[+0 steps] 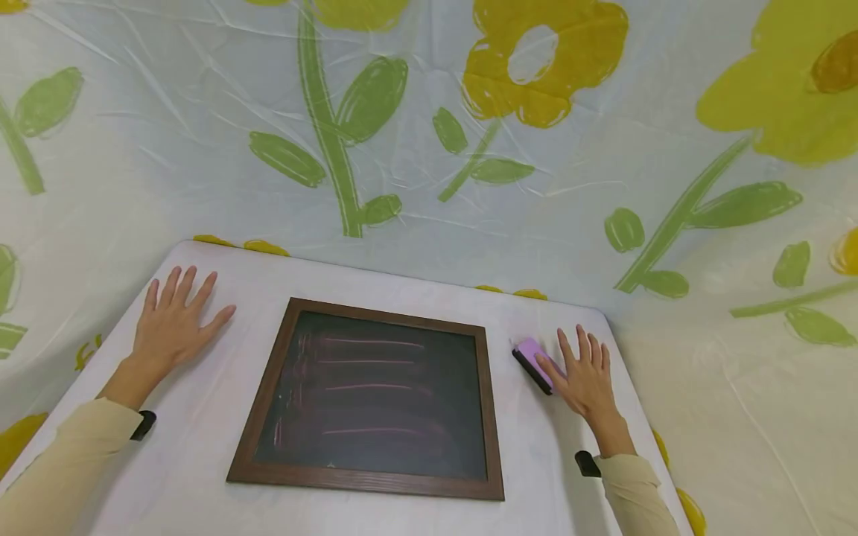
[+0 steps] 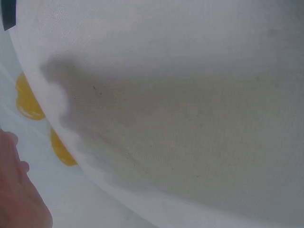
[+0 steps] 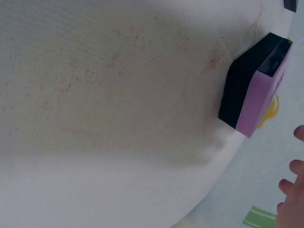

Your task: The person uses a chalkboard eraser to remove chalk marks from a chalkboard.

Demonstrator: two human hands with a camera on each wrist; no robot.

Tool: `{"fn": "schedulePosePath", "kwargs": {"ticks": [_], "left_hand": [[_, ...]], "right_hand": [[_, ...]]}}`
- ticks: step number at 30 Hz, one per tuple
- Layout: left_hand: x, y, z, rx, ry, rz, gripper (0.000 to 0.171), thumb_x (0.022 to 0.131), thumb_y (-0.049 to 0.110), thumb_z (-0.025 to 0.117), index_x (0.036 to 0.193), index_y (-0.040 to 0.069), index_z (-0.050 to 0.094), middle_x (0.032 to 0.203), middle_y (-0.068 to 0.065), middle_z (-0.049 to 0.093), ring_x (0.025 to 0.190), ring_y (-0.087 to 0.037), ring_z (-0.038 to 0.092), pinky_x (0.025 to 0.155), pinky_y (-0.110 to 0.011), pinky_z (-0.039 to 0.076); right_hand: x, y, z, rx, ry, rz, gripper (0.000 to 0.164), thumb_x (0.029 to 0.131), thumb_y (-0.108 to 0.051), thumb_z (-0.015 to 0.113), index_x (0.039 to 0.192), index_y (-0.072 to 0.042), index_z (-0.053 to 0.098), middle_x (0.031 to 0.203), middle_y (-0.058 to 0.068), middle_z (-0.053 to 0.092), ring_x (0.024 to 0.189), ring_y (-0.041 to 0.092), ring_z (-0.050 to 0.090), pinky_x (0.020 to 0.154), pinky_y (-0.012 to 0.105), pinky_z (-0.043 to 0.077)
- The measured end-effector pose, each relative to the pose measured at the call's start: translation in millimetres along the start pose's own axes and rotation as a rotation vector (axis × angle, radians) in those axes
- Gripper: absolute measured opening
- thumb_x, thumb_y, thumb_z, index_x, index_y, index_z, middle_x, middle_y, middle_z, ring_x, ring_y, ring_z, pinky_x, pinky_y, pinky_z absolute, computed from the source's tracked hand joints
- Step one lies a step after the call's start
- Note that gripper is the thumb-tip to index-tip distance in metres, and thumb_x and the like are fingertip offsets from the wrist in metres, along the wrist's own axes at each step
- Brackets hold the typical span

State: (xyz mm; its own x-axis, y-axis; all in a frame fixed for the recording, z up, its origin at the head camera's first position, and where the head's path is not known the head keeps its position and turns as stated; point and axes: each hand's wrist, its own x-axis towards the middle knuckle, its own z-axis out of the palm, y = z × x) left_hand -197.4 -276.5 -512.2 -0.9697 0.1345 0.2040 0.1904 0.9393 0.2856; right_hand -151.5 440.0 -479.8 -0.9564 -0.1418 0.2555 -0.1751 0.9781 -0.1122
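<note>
Between the two hands lies a small chalkboard (image 1: 449,402) with a brown wooden frame (image 1: 375,482). Several pink chalk lines run across its dark surface, with smudges at their left ends. My left hand (image 1: 167,327) is left of the board, fingers spread and straight, holding nothing. On the board's other side, my right hand (image 1: 588,380) has its fingers extended beside a pink-and-black chalkboard eraser (image 1: 534,356); the thumb overlaps the eraser in the head view. In the right wrist view the eraser (image 3: 254,90) shows its black pad and pink back, with the fingertips (image 3: 295,166) apart from it.
A white tabletop (image 1: 194,439) with rounded corners carries the board. Reddish specks (image 3: 213,59) lie on it near the eraser. Behind and around hangs a pale sheet (image 1: 415,246) printed with yellow flowers and green leaves. Both wrists bear black cameras (image 1: 587,464).
</note>
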Motion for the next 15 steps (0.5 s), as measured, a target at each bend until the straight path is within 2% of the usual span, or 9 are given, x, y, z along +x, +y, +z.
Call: {"fn": "schedulePosePath", "kwargs": {"ticks": [4, 6, 11, 15], "left_hand": [[-0.4, 1.2, 0.3, 0.0, 0.022, 0.011, 0.077, 0.104, 0.056, 0.044, 0.157, 0.002, 0.033, 0.162, -0.031, 0.024, 0.152, -0.051, 0.009, 0.12, -0.065, -0.001], [-1.2, 3.2, 0.4, -0.002, 0.064, 0.025, 0.071, 0.105, 0.051, 0.046, 0.153, -0.001, 0.038, 0.158, -0.032, 0.029, 0.148, -0.054, 0.016, 0.118, -0.068, 0.006], [-1.9, 15.2, 1.7, -0.038, 0.223, 0.051, 0.054, 0.103, 0.032, 0.055, 0.137, -0.009, 0.05, 0.141, -0.039, 0.045, 0.129, -0.06, 0.038, 0.106, -0.071, 0.03], [-1.1, 27.3, 3.7, -0.093, 0.282, 0.032, 0.048, 0.1, 0.025, 0.061, 0.131, -0.012, 0.055, 0.13, -0.04, 0.053, 0.115, -0.06, 0.048, 0.095, -0.071, 0.041]], "right_hand": [[1.6, 0.9, 0.5, 0.014, 0.026, -0.022, 0.073, 0.098, -0.048, 0.061, 0.151, -0.001, 0.045, 0.156, 0.035, 0.031, 0.139, 0.057, 0.027, 0.116, 0.069, 0.012], [2.3, 0.1, 1.3, 0.026, 0.053, -0.041, 0.069, 0.097, -0.042, 0.064, 0.149, 0.0, 0.047, 0.153, 0.035, 0.035, 0.137, 0.058, 0.031, 0.115, 0.068, 0.016], [4.4, -2.0, 2.5, 0.049, 0.162, -0.094, 0.062, 0.09, -0.026, 0.074, 0.14, 0.005, 0.054, 0.143, 0.036, 0.047, 0.127, 0.058, 0.042, 0.109, 0.069, 0.027], [6.4, -2.9, 2.3, 0.11, 0.248, -0.107, 0.055, 0.088, -0.018, 0.075, 0.131, 0.01, 0.058, 0.134, 0.035, 0.055, 0.121, 0.057, 0.049, 0.105, 0.069, 0.032]]}}
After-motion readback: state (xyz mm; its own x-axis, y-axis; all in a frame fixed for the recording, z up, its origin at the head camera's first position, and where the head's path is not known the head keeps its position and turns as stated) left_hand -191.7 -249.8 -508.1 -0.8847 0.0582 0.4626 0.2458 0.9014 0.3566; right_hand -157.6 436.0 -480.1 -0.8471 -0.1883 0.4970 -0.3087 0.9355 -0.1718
